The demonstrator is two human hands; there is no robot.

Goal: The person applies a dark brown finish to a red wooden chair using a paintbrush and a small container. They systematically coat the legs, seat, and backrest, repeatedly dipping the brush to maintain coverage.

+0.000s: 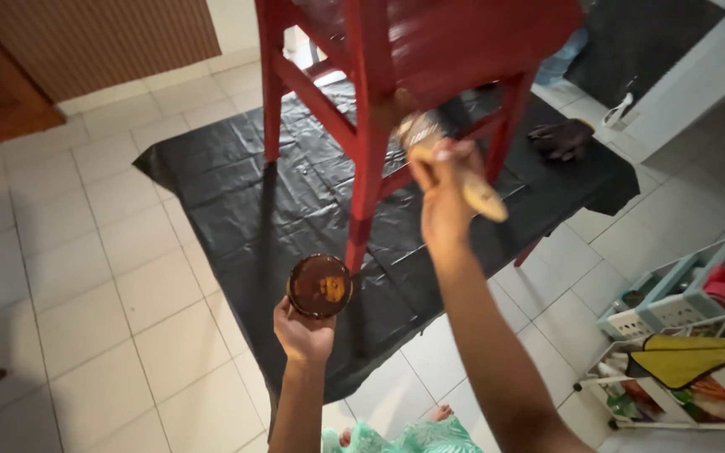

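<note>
Over black plastic sheeting (228, 210) on tiled floor: right hand (445, 197), grip closed on wooden-handled paintbrush (463, 176) against red wooden chair (379, 101); left hand (302, 331), grip wrapped around round open paint tin (320, 286).

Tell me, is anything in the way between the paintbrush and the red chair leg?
Nothing visible is. The right hand holds the wooden-handled paintbrush with its bristles right at the red wooden chair leg. The left hand holds a small round tin of brown paint lower down, off to the side.

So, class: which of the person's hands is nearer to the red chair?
Right. The right hand holds a paintbrush against the red chair; the left hand holds a tin lower, near its leg.
</note>
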